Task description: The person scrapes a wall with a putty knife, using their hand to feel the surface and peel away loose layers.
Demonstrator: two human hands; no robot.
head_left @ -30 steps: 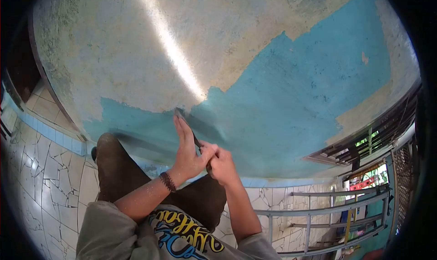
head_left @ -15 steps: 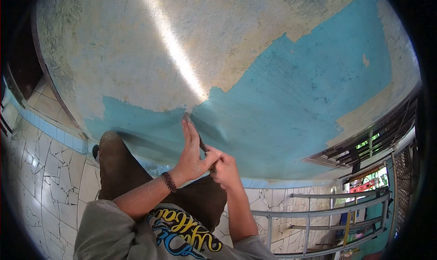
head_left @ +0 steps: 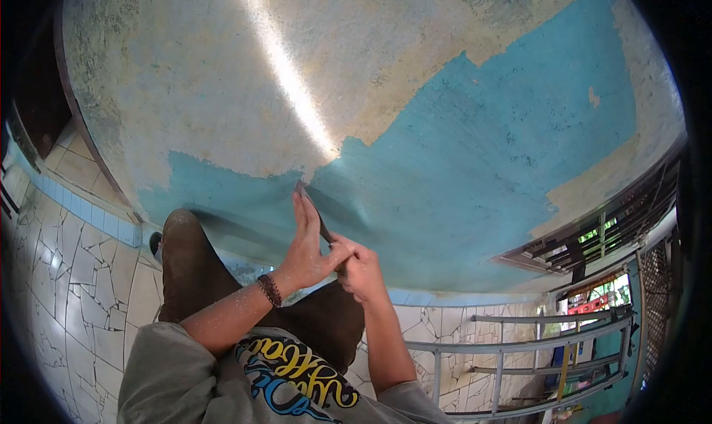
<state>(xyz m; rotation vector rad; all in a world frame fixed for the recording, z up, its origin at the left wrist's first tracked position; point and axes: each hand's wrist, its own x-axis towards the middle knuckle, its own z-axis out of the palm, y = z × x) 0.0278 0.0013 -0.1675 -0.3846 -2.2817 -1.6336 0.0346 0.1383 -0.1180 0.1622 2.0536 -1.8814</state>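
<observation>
A long, narrow, dark scraper [head_left: 317,218] slants up to the wall, its tip touching the lower border of a bare patch. My right hand [head_left: 361,274] is closed in a fist around its lower end; the handle is hidden. Along the blade lies my left hand [head_left: 308,257], its straight fingers pressed together against it and its thumb meeting the right hand. Blue paint [head_left: 452,179] covers the wall around and right of the tip. Above, the stripped plaster [head_left: 185,83] is grey and beige, with a bright light streak across it.
My bent knee [head_left: 182,227] is close to the wall at left. An aluminium ladder [head_left: 512,347] lies at lower right over the cracked-pattern tile floor [head_left: 74,290]. A slatted window [head_left: 578,242] is at right, a dark doorway [head_left: 37,97] at far left.
Both hands and the scraper have shifted slightly up and left, the tip staying near the paint border. The grips look the same.
</observation>
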